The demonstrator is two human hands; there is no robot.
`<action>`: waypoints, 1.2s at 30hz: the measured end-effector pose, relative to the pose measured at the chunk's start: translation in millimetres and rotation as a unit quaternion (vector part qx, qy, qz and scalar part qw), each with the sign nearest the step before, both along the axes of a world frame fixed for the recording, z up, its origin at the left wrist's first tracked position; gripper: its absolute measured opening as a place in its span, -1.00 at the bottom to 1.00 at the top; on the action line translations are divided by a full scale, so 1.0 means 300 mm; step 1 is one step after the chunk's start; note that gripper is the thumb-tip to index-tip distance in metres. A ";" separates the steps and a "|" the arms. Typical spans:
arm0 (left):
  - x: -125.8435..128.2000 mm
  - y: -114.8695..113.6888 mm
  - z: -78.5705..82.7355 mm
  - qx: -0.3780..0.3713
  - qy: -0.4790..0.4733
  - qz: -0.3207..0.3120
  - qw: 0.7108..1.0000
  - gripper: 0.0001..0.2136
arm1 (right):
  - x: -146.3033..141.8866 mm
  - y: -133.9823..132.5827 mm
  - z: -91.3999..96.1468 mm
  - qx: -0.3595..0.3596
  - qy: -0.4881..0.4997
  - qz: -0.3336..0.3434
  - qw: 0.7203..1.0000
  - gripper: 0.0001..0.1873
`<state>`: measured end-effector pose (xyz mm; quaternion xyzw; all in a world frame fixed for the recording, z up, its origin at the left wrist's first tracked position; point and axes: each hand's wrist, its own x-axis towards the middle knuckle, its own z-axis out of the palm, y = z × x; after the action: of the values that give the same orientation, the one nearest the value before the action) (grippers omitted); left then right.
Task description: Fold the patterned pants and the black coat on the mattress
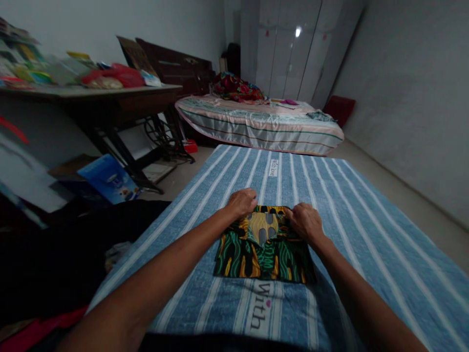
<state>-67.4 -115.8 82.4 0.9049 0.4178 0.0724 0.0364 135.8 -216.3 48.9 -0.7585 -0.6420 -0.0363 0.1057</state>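
A folded patterned garment (pixel 267 256) in black, green and yellow lies on the blue-and-white striped cloth (pixel 330 195) in front of me. It forms a neat rectangle, with a yellow and grey V-shaped part showing near its far edge. My left hand (pixel 242 202) is closed at the garment's far left corner, fingers curled and pinching the edge. At the far right corner my right hand (pixel 305 220) grips the fabric, its thumb and fingers pressed together. The fingertips of both hands are partly hidden.
Beyond the striped surface stands a bed (pixel 256 122) with a red floral blanket (pixel 240 88). To the left is an old sewing machine table (pixel 146 91) crowded with bags. Below it sits a blue box (pixel 108 178). Dark fabric (pixel 73 259) lies along the near left.
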 end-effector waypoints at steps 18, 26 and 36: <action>-0.253 -0.329 -0.110 -0.144 -0.242 0.150 0.948 -0.85 | -0.411 -0.150 0.000 0.009 -0.033 0.159 0.987 -0.79; -0.229 -0.366 -0.128 -0.151 -0.196 0.128 0.960 -0.86 | -0.375 -0.133 -0.025 0.017 -0.006 0.105 0.994 -0.73; -0.180 -0.420 -0.114 -0.057 -0.083 0.071 0.992 -0.88 | -0.346 -0.119 -0.047 0.037 0.025 0.055 0.997 -0.73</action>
<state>-121.3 -241.6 48.3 0.8605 0.4797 0.1256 0.1168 32.0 -252.0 34.9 -0.7179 -0.6785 -0.0356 0.1518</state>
